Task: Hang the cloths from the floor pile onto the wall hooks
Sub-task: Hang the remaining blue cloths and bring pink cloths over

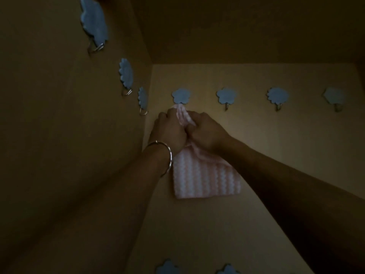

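Pink-and-white striped knit-look cloth (205, 175) is up at the wall, not on the floor. Its top end is bunched into a narrow neck, and the rest hangs flat below the fingers (170, 113) against the smooth yellow wall (276, 145). Left hand (167, 131) and right hand (206, 131) are both curled tight round that neck, knuckles touching. A pink tip pokes out just above the fingers, right under the blue flower-shaped wall hook (180, 95). That hook's prong is hidden by cloth and fingers, so can't tell if the cloth is caught on it yet.

Progress, as a judgement: early. This cloth is mid-hang, and every other hook in view is bare:
- three back-wall hooks (226, 95) to the right of the fingers
- three side-wall hooks (126, 75) to their left
- two lower hooks (167, 267) far below

Floor pile isn't in view, so the no. of cloths left is unknown.

Materials: cloth looks soft and thick-ish, ribbed w/ zigzag stripes and a straight bottom edge, so it should bunch easily. Hook plates are flat, scalloped, matte blue, prob. plastic. The metal prongs (227, 106) are thin, shiny and bent. Light is dim. A thin metal bangle (170, 157) sits on the left wrist, below the fingers.
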Tool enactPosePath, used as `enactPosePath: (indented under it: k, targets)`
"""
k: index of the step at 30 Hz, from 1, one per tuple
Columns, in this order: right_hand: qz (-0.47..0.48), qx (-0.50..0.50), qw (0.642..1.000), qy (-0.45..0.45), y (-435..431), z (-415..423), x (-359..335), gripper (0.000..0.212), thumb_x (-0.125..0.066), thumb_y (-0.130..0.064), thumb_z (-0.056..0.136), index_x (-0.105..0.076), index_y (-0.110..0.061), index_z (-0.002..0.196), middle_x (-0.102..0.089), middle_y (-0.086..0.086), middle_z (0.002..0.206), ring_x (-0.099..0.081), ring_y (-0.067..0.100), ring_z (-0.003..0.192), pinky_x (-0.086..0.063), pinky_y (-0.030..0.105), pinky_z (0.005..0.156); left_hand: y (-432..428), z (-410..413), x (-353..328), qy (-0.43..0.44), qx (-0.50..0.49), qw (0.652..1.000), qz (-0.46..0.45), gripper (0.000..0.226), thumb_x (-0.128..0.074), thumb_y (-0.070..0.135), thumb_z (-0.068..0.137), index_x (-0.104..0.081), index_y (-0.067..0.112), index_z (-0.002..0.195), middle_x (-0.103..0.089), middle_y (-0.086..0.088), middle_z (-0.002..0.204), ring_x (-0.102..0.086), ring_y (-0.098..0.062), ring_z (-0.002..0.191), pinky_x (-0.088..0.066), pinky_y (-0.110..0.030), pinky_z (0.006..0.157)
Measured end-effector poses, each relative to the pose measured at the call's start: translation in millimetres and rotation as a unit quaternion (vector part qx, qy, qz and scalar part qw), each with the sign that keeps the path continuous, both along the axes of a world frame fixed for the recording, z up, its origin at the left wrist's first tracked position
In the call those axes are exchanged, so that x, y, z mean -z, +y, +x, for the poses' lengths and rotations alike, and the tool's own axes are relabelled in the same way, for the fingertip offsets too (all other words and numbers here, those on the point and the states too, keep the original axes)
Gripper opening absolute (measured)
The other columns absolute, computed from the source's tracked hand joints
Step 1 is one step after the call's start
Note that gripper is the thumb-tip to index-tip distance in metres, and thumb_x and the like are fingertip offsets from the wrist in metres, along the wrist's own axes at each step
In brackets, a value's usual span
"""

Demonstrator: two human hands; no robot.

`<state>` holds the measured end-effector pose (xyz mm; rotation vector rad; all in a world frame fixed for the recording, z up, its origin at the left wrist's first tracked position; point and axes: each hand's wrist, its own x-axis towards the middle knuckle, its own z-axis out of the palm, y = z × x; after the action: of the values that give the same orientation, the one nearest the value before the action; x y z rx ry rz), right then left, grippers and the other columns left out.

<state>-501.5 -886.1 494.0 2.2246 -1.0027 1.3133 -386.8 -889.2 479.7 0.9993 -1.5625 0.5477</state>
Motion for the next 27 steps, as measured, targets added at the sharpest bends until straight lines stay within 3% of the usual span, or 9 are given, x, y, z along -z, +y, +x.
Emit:
enactPosePath:
  k: [5, 12, 15, 17, 20, 22, 24, 25, 27]
  targets:
    - [-0.040, 0.048, 0.998, -0.023, 6, 4, 54, 0.048, -0.034, -0.032, 0.101, -0.029, -0.021, 0.147, -0.056, 0.014, 0.121, -0.053, 0.026, 0.105, -0.043, 0.035, 0.087, -5, -1, 41, -0.010, 0.025, 0.999, 0.021, 0.061, -0.041, 0.028, 0.096, -0.010, 0.022, 0.149, -0.033, -0.017, 0.137, -0.045, -0.033, 0.115, -0.041, -0.038, 0.096]
    - [0.041, -0.057, 0.995, -0.066, 18, 2, 119, 0.061, -0.036, -0.024, 0.100, -0.007, -0.031, 0.153, -0.043, 0.009, 0.138, -0.050, 0.026, 0.118, -0.044, 0.041, 0.098, 5, -1, 105, -0.023, 0.085, 0.994, 0.062, 0.058, -0.042, 0.025, 0.094, -0.019, 0.023, 0.148, -0.045, -0.015, 0.124, -0.050, -0.031, 0.108, -0.043, -0.037, 0.092]
    - [0.112, -0.053, 0.989, -0.086, 23, 0, 153, 0.068, -0.033, -0.027, 0.089, -0.011, -0.027, 0.154, -0.042, 0.011, 0.142, -0.047, 0.028, 0.124, -0.040, 0.040, 0.103, 20, -3, 138, -0.050, 0.091, 0.989, 0.104, 0.058, -0.039, 0.023, 0.096, -0.015, 0.022, 0.149, -0.046, -0.013, 0.129, -0.051, -0.026, 0.110, -0.038, -0.024, 0.087]
    - [0.143, -0.078, 0.983, -0.081, 28, -1, 177, 0.073, -0.030, -0.028, 0.081, -0.018, -0.023, 0.153, -0.043, 0.010, 0.144, -0.044, 0.024, 0.130, -0.035, 0.037, 0.109, 29, -3, 161, -0.053, 0.107, 0.984, 0.134, 0.058, -0.039, 0.022, 0.094, -0.019, 0.020, 0.148, -0.047, -0.014, 0.130, -0.051, -0.026, 0.114, -0.040, -0.030, 0.096]
    - [0.177, -0.127, 0.973, -0.074, 40, -11, 206, 0.064, -0.037, -0.015, 0.088, -0.024, -0.019, 0.151, -0.046, 0.001, 0.139, -0.044, 0.014, 0.129, -0.029, 0.013, 0.108, 44, -4, 194, -0.084, 0.119, 0.971, 0.189, 0.056, -0.032, 0.033, 0.083, -0.039, 0.017, 0.137, -0.051, -0.010, 0.124, -0.052, -0.027, 0.115, -0.040, -0.036, 0.099]
    - [0.219, -0.107, 0.968, -0.054, 54, -17, 221, 0.064, -0.040, -0.011, 0.091, -0.019, -0.018, 0.151, -0.046, 0.002, 0.138, -0.046, 0.016, 0.125, -0.026, 0.003, 0.099, 54, -6, 213, -0.092, 0.110, 0.959, 0.243, 0.069, -0.027, 0.038, 0.079, -0.029, 0.017, 0.144, -0.048, -0.007, 0.131, -0.050, -0.023, 0.120, -0.039, -0.036, 0.102]
    - [0.245, -0.076, 0.966, -0.042, 61, -22, 237, 0.066, -0.038, -0.032, 0.088, -0.020, -0.029, 0.151, -0.048, 0.001, 0.139, -0.051, 0.019, 0.121, -0.036, 0.022, 0.105, 67, -8, 225, -0.098, 0.110, 0.950, 0.274, 0.077, -0.024, 0.046, 0.078, -0.016, 0.018, 0.149, -0.047, -0.007, 0.134, -0.050, -0.020, 0.120, -0.039, -0.036, 0.103]
    - [0.255, -0.066, 0.964, -0.034, 67, -26, 242, 0.063, -0.038, -0.034, 0.089, -0.023, -0.028, 0.149, -0.050, 0.001, 0.137, -0.053, 0.022, 0.119, -0.039, 0.031, 0.105, 74, -11, 230, -0.107, 0.108, 0.948, 0.279, 0.077, -0.024, 0.047, 0.077, -0.016, 0.018, 0.148, -0.047, -0.007, 0.132, -0.050, -0.020, 0.119, -0.040, -0.036, 0.102]
    - [0.290, -0.055, 0.955, -0.033, 79, -35, 248, 0.047, -0.041, -0.017, 0.097, -0.036, -0.007, 0.143, -0.053, 0.010, 0.129, -0.053, 0.025, 0.118, -0.039, 0.028, 0.100, 90, -19, 238, -0.129, 0.091, 0.942, 0.297, 0.076, -0.029, 0.046, 0.079, -0.016, 0.015, 0.148, -0.047, -0.007, 0.131, -0.049, -0.022, 0.119, -0.039, -0.034, 0.101]
